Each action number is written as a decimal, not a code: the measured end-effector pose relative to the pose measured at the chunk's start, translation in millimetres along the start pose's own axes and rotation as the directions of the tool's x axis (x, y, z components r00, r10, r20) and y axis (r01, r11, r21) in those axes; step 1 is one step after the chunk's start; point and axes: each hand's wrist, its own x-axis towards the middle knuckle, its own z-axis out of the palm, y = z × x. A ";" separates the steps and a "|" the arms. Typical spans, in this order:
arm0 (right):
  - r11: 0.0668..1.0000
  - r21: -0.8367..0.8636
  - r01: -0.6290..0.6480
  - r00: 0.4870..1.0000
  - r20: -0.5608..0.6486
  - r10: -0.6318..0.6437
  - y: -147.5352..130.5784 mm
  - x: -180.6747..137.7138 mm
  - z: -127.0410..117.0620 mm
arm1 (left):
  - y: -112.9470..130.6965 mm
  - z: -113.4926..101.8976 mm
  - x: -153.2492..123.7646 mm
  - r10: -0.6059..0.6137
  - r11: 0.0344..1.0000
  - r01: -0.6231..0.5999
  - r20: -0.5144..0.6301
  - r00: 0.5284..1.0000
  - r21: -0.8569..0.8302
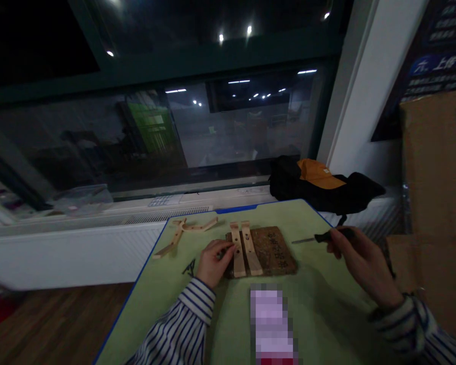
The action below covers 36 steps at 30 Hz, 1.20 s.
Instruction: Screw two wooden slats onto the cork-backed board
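Note:
My right hand (345, 246) is closed around the dark handle of a screwdriver (304, 240), its metal shaft pointing left, held to the right of a brown board (269, 251). Two light wooden pieces (238, 256) with dark holes lie side by side on that board. My left hand (215, 261) is at the left one, thumb and fingers pinched together by a hole; whatever they hold is too small to make out. Left of it lies a small heap of black screws (190, 267). Further back on the table are more curved wooden pieces (199, 226).
The green table (155, 309) has a blue edge. A pixelated pinkish rectangle (272, 322) lies in front of the board. Behind are a window sill, a white radiator (79, 253) and an orange cap (319, 173) on black cloth. Cardboard boxes (437, 187) stand at right.

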 end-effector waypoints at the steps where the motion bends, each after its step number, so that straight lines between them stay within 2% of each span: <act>1: 0.999 0.006 0.038 0.999 0.017 -0.039 -10.5 11.8 2.8 | 2.7 -2.9 5.9 0.019 1.000 -0.019 0.022 1.000 -0.006; 6: 0.976 0.041 0.216 0.973 0.073 -0.219 -61.9 65.5 33.5 | 4.4 -2.2 35.2 0.083 0.996 -0.079 0.140 0.987 -0.035; 10: 0.953 0.046 0.298 0.935 0.187 -0.302 -78.1 84.7 62.0 | 1.4 10.2 42.9 0.087 0.995 -0.078 0.163 0.983 -0.061; 16: 0.944 0.026 0.329 0.889 0.328 -0.319 -70.8 92.6 80.0 | -1.2 10.4 28.3 0.095 0.991 -0.081 0.135 0.986 -0.104; 18: 0.941 0.029 0.337 0.883 0.338 -0.327 -67.8 94.3 80.2 | -3.3 7.2 20.1 0.185 0.978 -0.172 0.115 0.976 -0.118; 24: 0.936 0.012 0.353 0.871 0.362 -0.333 -66.6 95.0 78.3 | -2.1 2.3 5.1 0.325 0.946 -0.324 0.038 0.945 -0.012; 27: 0.932 0.005 0.361 0.862 0.379 -0.336 -66.3 94.9 78.5 | 1.7 1.0 6.7 0.367 0.930 -0.367 0.063 0.928 -0.023; 32: 0.921 -0.023 0.390 0.850 0.394 -0.350 -64.5 94.5 78.5 | 1.4 -0.2 10.4 0.376 0.926 -0.367 0.162 0.912 -0.084; 36: 0.896 -0.078 0.436 0.816 0.453 -0.358 -63.8 92.9 82.0 | -3.0 0.9 10.6 0.389 0.921 -0.379 0.217 0.895 -0.086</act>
